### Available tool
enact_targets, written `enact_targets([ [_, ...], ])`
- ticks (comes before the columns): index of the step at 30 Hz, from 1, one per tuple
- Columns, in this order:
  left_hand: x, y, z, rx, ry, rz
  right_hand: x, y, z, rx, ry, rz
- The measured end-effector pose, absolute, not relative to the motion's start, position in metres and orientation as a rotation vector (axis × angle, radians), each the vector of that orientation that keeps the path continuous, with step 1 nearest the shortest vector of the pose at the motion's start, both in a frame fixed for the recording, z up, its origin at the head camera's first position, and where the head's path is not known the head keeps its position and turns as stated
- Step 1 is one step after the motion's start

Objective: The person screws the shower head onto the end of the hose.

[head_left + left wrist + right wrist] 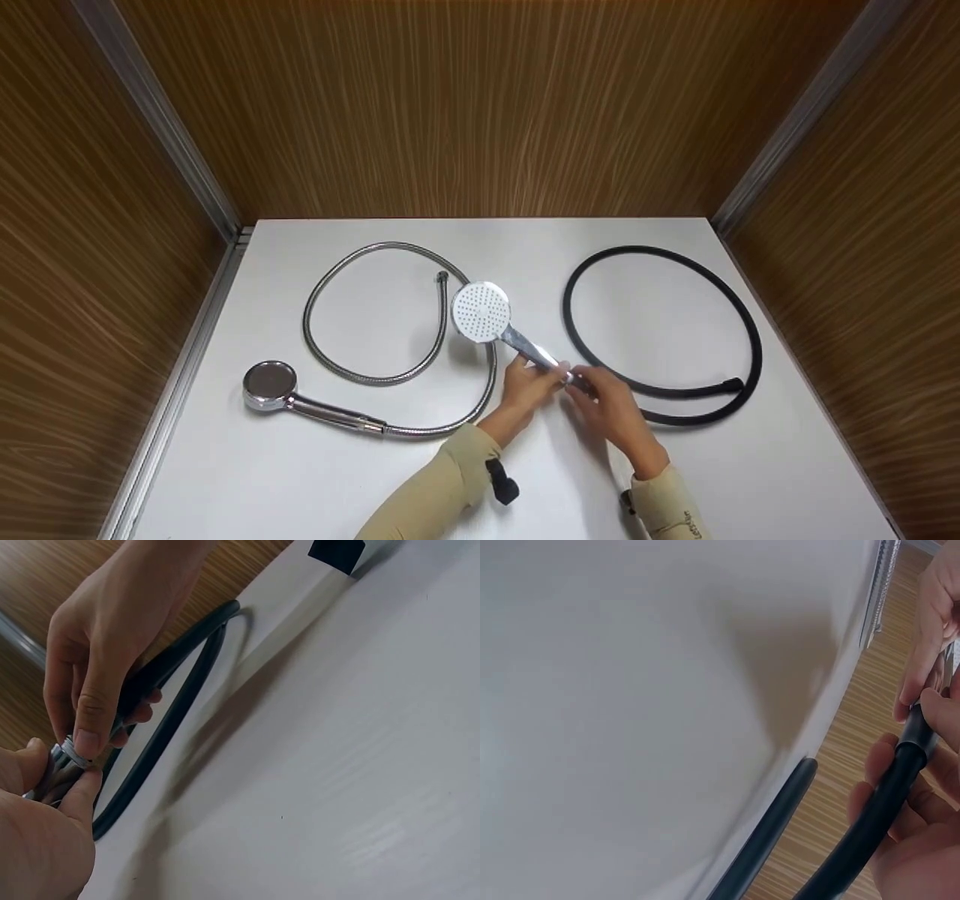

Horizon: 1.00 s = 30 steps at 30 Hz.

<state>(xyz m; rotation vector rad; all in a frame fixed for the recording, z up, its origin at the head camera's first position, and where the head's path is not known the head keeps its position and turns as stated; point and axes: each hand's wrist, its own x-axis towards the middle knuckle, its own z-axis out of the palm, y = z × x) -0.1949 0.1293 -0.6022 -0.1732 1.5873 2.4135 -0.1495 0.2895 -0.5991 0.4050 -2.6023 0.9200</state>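
Note:
My left hand (527, 388) grips the handle of a chrome hand shower (481, 311), whose round white spray face is turned up and tilted. At the handle's lower end my right hand (611, 409) holds the end of a black shower hose (756, 352), thumb and fingers around it. In the left wrist view a threaded end (73, 752) shows between the two hands, with the right thumb on it. From the right wrist, the hose's dark collar (918, 727) lies against the handle end, partly covered by fingers. Both hands are raised over the white table (300, 480).
On the left of the table lies a second hand shower (270, 382), joined to a coiled metal hose (307, 330) with a free end nut (442, 277). The black hose loops at the right, its other end (733, 385) lying inside the loop. Wood-grain panels (480, 112) enclose three sides.

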Motion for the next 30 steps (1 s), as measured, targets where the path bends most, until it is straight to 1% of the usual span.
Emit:
enact_targets([
  [11,-0.1945,0.1315,-0.5995,-0.19,1.608,2.424,-0.1506,0.2862,-0.5988,0.323,-2.623,0.968],
  [30,-0.1925,0.1326,-0.5989,-0.221,1.567,2.444,-0.1485,0.2846,-0.5976,0.306,-2.659,0.897],
])
